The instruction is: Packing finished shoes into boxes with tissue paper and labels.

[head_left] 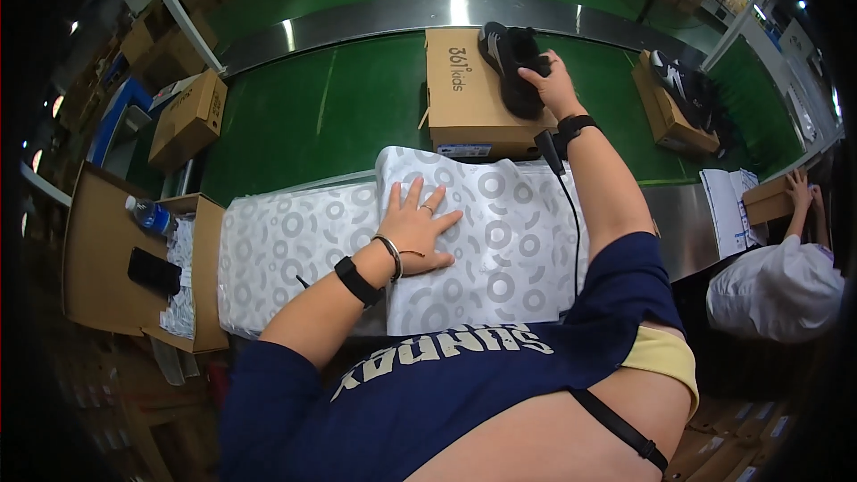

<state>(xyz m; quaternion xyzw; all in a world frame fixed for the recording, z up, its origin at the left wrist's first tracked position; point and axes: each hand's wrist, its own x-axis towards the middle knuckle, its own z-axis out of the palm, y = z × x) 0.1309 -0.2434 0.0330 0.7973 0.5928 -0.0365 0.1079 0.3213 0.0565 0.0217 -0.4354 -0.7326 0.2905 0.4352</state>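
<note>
Right hand: the right hand [555, 82] reaches forward over the conveyor, fingers wrapped over the black shoe [511, 67], clamped on its heel end; a black wrist strap with a cable runs back from it.
Left hand: the left hand [418, 228] lies flat, fingers spread, palm down on the top sheet of the patterned tissue paper [500, 250]; it pins the sheet and grips nothing.
Shoe position: resting on the lid of the closed cardboard shoebox [469, 98], which stands on the green conveyor belt [339, 112], just beyond the paper stack.
Shoe handling (judgement): likely light, a small trainer; sole stiff, upper soft and yielding. Not fragile. Surface looks matte, so it should not slip. Best held across heel or midfoot, as now.
Paper handling (judgement): thin, limp, creases and tears easily; sheets probably slide on each other. Best lifted by one corner or edge, a flat palm holding the rest.
Box handling (judgement): light, rigid at the corners, lid flexes.
Hidden: the toe of the shoe and any laces are lost in black on black; whether a second shoe lies under it, cannot tell. Box contents not visible.
Cut off: near edge of the paper stack is covered by the person's blue shirt and forearm.
Hard to make out: a second open box with shoes [674, 103] to the right, distorted by the lens; a co-worker in white [777, 286] at the right edge, hands partly visible.
</note>
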